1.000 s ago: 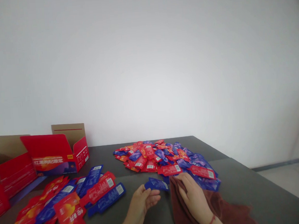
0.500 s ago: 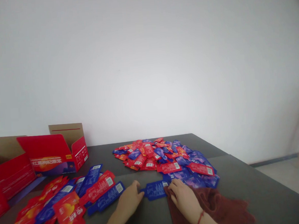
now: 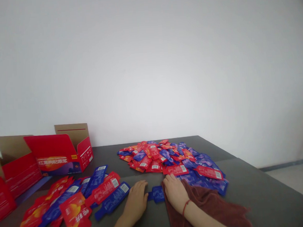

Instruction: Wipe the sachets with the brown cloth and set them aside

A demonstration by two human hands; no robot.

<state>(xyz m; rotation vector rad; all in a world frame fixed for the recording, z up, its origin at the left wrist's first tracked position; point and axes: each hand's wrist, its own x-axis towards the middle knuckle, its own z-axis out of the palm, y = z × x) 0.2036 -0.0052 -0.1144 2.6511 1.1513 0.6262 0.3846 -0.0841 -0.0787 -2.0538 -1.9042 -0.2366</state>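
the blue packet [image 3: 156,194], up in the left hand [image 3: 136,201] a second ago, now lies pinned flat on the table [image 3: 250,189], left fingers loose on its end, right hand [image 3: 176,195] pushing the red cloth [image 3: 212,206] over it, grip unclear.

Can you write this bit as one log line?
left hand touching blue packet | right hand on packet and red cloth | packet pile behind
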